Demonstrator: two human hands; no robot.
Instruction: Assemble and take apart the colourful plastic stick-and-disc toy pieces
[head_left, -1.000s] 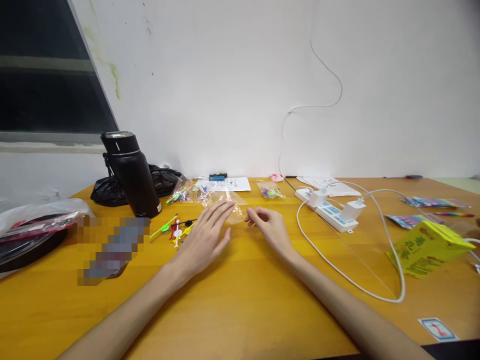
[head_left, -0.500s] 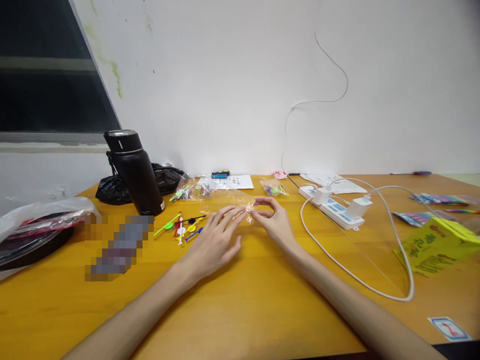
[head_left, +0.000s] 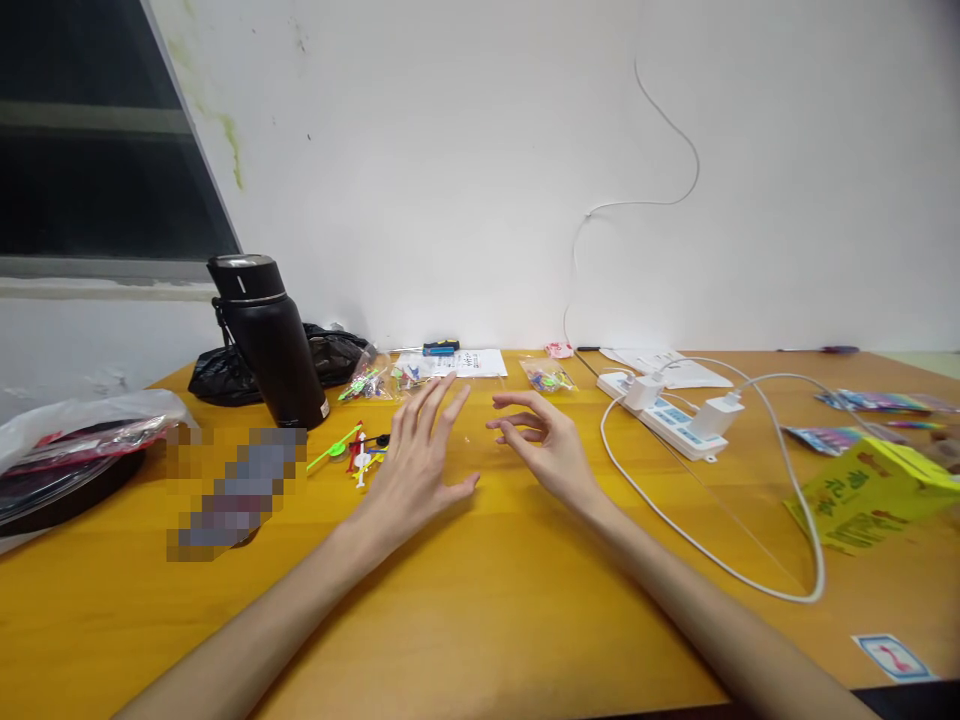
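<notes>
My left hand [head_left: 424, 455] is spread over the middle of the table, fingers stretched forward and thumb out to the side. It holds nothing visible. Right beside its wrist side lie small coloured plastic pieces [head_left: 361, 460] in green, red, white, black and yellow, partly covered by the hand. Facing it, my right hand [head_left: 553, 450] hovers with loosely bent fingers, thumb and fingertips apart, nothing between them. A faint clear glint shows on the wood between the hands; whether it is plastic film I cannot tell.
Behind stand a black bottle [head_left: 271, 345], small clear bags of coloured pieces [head_left: 547, 376] and a paper sheet [head_left: 480, 362]. A white power strip [head_left: 679, 428] with looping cables lies right, near a yellow printed bag [head_left: 862, 495]. A blurred phone-like shape [head_left: 247, 490] is left.
The clear plastic film both hands were pinching is no longer between them. My left fingers have spread and lifted; my right fingers have opened, and the hands are slightly further apart.
</notes>
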